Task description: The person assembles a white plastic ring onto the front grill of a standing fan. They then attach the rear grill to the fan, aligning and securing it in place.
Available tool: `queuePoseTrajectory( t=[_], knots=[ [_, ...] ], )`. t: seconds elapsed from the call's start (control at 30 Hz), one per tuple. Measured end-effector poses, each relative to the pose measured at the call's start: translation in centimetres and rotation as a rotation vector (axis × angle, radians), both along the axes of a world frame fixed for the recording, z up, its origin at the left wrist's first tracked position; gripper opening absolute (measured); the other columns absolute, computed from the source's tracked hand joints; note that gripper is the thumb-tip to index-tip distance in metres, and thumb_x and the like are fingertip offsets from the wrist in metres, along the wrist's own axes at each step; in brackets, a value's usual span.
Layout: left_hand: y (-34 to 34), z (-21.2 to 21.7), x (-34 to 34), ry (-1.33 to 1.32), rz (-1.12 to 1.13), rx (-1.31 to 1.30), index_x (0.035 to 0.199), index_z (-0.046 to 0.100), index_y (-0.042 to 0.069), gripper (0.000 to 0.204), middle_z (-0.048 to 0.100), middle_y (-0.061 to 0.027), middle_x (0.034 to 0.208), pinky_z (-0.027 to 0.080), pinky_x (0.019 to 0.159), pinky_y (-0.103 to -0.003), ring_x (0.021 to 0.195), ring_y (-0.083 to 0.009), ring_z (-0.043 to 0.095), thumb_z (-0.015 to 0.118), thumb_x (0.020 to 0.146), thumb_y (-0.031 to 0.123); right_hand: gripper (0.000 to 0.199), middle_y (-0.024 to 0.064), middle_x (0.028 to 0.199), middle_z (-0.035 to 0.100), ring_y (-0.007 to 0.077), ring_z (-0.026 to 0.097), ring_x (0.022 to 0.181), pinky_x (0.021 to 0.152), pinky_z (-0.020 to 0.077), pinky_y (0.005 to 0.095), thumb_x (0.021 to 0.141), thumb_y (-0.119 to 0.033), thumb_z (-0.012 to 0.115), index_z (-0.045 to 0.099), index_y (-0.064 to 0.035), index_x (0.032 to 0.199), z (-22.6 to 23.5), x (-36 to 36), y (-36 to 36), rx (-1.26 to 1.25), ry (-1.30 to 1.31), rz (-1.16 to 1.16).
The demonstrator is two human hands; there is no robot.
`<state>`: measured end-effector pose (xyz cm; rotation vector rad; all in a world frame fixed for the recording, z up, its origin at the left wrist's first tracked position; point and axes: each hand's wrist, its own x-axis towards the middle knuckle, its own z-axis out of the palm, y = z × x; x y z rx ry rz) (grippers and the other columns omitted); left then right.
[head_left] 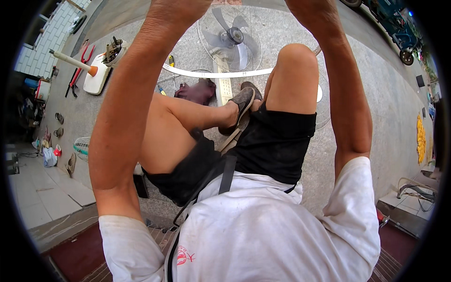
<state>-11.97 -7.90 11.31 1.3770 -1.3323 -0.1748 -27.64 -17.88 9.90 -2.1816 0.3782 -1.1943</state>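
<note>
My forearms reach up past both sides of the view, and the top edge cuts off my left hand and my right hand. Their fingers are out of sight, so any grip is hidden. Between the forearms curves a thin white band, like a hoop's rim; it passes behind my raised knee. Beyond it, a fan with grey blades and a wire guard lies on the ground. A long cream strip with a row of small fittings runs from near the fan toward my shoes, beside a dark maroon cloth.
At left, a white base with a pole and orange collar stands near red-handled pliers and a tool container. A yellow-handled tool lies near the hoop. Farther off are a blue vehicle and a yellow pile.
</note>
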Motion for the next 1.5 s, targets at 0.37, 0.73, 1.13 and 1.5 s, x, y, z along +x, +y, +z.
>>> queuePoseTrajectory(
  t=[0.37, 0.73, 1.13, 1.5],
  knots=[
    [-0.2, -1.0, 0.8, -0.08, -0.016, -0.02, 0.083, 0.066, -0.005, 0.01, 0.065, -0.0062, 0.073, 0.047, 0.058, -0.025, 0.065, -0.0087, 0.057, 0.064, 0.083, 0.004, 0.012, 0.0042, 0.08, 0.068, 0.0079, 0.058, 0.074, 0.068, 0.0484, 0.0237, 0.084, -0.003, 0.066, 0.068, 0.0038, 0.093, -0.4, 0.5, -0.4, 0.042, 0.035, 0.002],
    [-2.0, -3.3, 4.8, 0.1, -0.055, 0.071, 0.084, 0.066, -0.005, 0.008, 0.066, -0.0065, 0.075, 0.048, 0.06, -0.023, 0.066, -0.0082, 0.058, 0.063, 0.084, 0.002, 0.012, 0.0031, 0.079, 0.067, 0.0072, 0.057, 0.074, 0.067, 0.0478, 0.0228, 0.084, -0.004, 0.066, 0.067, 0.0041, 0.093, -3.1, 4.7, -2.9, 0.181, 0.093, 0.063],
    [-8.8, -7.2, 11.3, 0.252, -0.034, 0.368, 0.086, 0.068, -0.003, 0.012, 0.067, -0.0063, 0.075, 0.048, 0.058, -0.023, 0.066, -0.0089, 0.06, 0.068, 0.081, 0.008, 0.011, 0.0007, 0.08, 0.066, 0.0054, 0.056, 0.074, 0.067, 0.0469, 0.0211, 0.084, -0.003, 0.067, 0.068, 0.003, 0.093, -8.2, 10.6, -11.2, 0.349, 0.209, 0.146],
    [-15.7, -15.4, 14.9, 0.105, -0.039, 0.401, 0.086, 0.068, -0.003, 0.015, 0.067, -0.0069, 0.078, 0.05, 0.068, -0.026, 0.072, -0.0122, 0.062, 0.069, 0.079, 0.011, 0.018, 0.0047, 0.081, 0.069, 0.0106, 0.062, 0.075, 0.07, 0.0501, 0.0249, 0.084, -0.012, 0.067, 0.07, -0.0008, 0.098, -15.7, 13.1, -19.2, 0.29, 0.341, 0.235]
  ],
)
